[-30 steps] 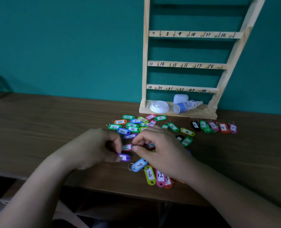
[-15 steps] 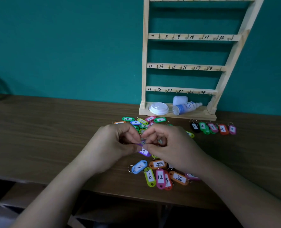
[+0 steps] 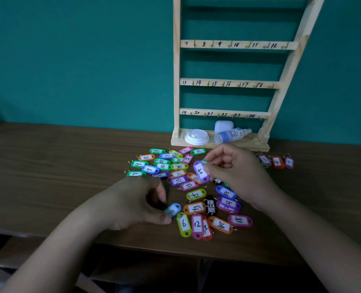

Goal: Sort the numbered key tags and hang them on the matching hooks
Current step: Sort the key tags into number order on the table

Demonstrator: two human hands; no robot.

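My right hand (image 3: 234, 172) pinches a purple key tag (image 3: 201, 171) marked 5 and holds it above the pile of coloured numbered tags (image 3: 188, 182) on the brown table. My left hand (image 3: 133, 204) rests low at the pile's near left, fingers curled beside a light blue tag (image 3: 172, 210); whether it grips that tag is unclear. A wooden hook rack (image 3: 228, 83) stands upright at the back, with bars numbered 7 to 24 in view and bare hooks. A short row of tags marked 3, 4 and 5 (image 3: 277, 161) lies right of my right hand.
On the rack's base lie a white plastic lid (image 3: 196, 136), a small spray bottle (image 3: 231, 135) on its side and a white case (image 3: 223, 126). The table's front edge (image 3: 175, 248) runs just below the nearest tags. A teal wall stands behind.
Both hands were together on the purple tag. They have parted: the right lifted the tag up and right, the left dropped down to the light blue tag.
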